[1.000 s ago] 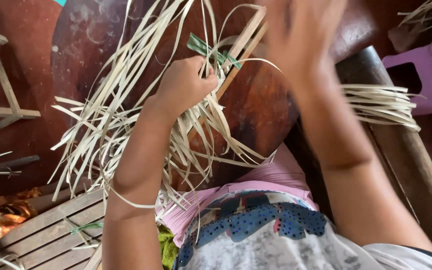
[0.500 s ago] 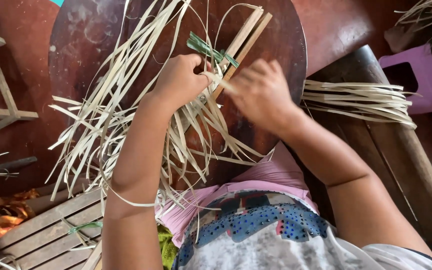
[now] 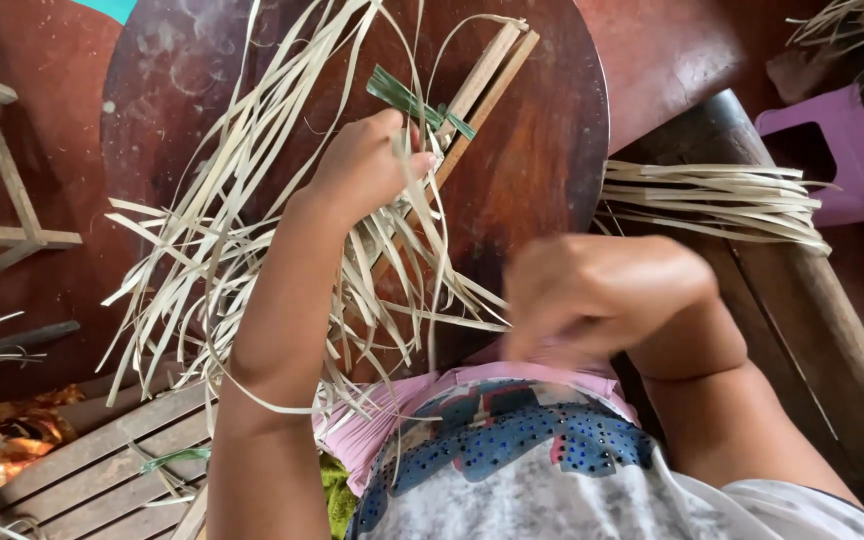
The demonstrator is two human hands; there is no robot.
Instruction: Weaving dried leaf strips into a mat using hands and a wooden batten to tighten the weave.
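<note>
Head view: left hand fisted on strips against slats, long axis slanting up-right from fingers. Right hand (blurred, finger state unclear) sat farther, near lap.

Left hand sits far out, arm stretched away from the body, fingers curled tight into a fist. Right hand is near the body, blurry, wrist bent; can't tell its fingers.
</note>
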